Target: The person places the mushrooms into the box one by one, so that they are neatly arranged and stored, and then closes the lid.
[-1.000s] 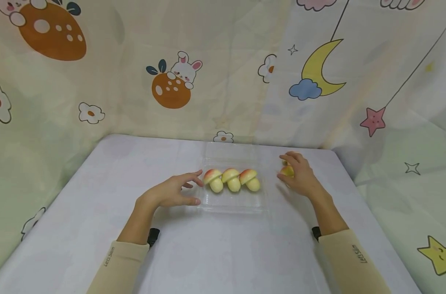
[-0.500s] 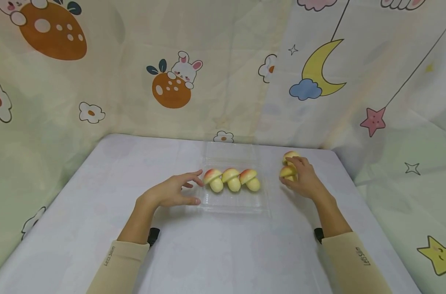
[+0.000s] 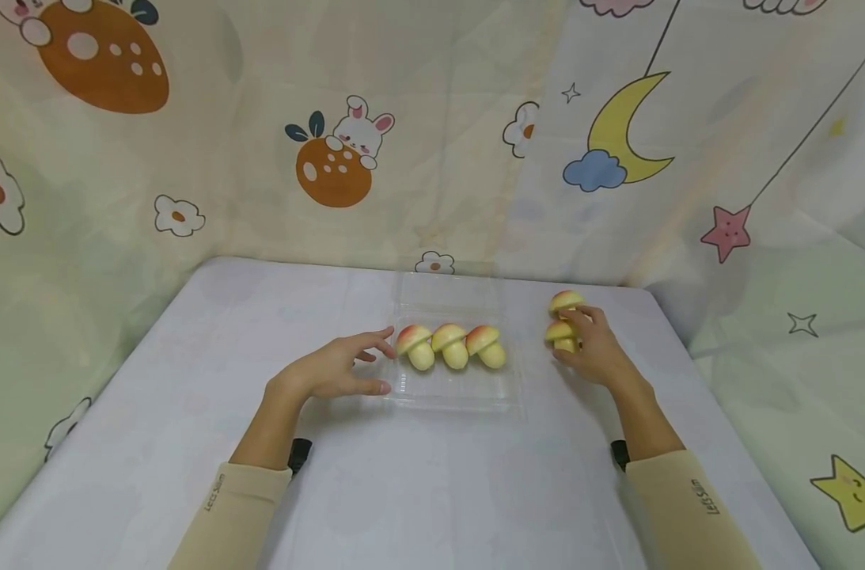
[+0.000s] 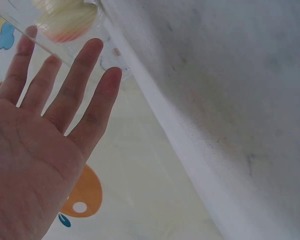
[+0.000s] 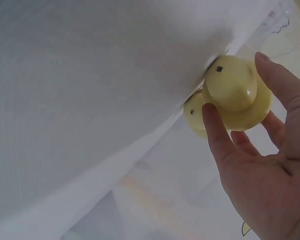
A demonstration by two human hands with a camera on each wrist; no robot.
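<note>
Three yellow toy mushrooms with reddish caps lie in a row in an open clear plastic box (image 3: 460,400), among them the middle mushroom (image 3: 453,348). My left hand (image 3: 335,368) is at the box's left side, fingers spread and holding nothing; the left wrist view shows its bare palm (image 4: 35,155). On the right, my right hand (image 3: 599,348) has its thumb and fingers around the nearer toy mushroom (image 3: 563,336). In the right wrist view its thumb and a fingertip lie on opposite sides of that mushroom (image 5: 232,85). A farther toy mushroom (image 3: 565,301) sits just behind, partly hidden by the fingers.
The box's clear lid (image 3: 449,293) lies folded back toward the wall. A white cloth covers the table (image 3: 432,491), whose far edge meets a printed curtain (image 3: 446,174) with cartoon figures.
My right hand has drawn back a little to the right, uncovering more of both mushrooms there. The left hand and the mushrooms in the box stay put.
</note>
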